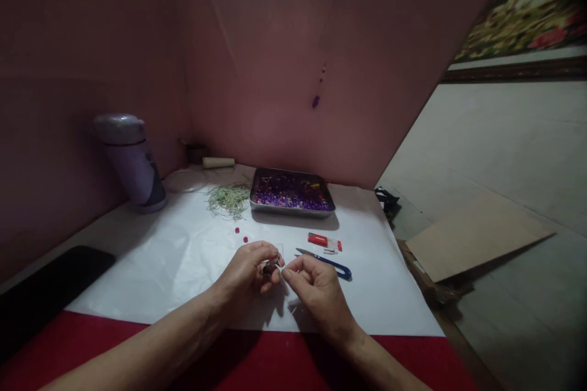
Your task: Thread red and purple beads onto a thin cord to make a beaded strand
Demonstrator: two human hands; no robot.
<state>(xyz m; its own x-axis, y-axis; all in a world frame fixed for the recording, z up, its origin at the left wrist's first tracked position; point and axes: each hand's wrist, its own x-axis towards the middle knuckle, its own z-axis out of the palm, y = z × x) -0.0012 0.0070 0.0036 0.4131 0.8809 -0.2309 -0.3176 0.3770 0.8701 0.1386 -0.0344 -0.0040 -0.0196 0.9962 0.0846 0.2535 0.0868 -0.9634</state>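
Observation:
Over the white sheet (183, 275), my two hands meet almost fingertip to fingertip. My left hand (252, 266) is closed in a pinch, its fingers curled around something small and dark that I cannot make out. A fine, clear line shows just above its fingertips. Thumb and forefinger of my right hand (318, 290) press together, and what they hold is too small to name. Partly behind the right hand lie blue thread snips (343, 270). Two small red beads, one of them this bead (245, 239), rest just beyond my left hand.
A metal tray (293, 212) of purple beads stands at the back, beside tangled greenish thread (228, 200). Near the snips lies a red-and-clear packet (324, 241). A purple flask (135, 165) and a black phone-like slab (59, 281) are at left. Pink panels (266, 61) enclose the back.

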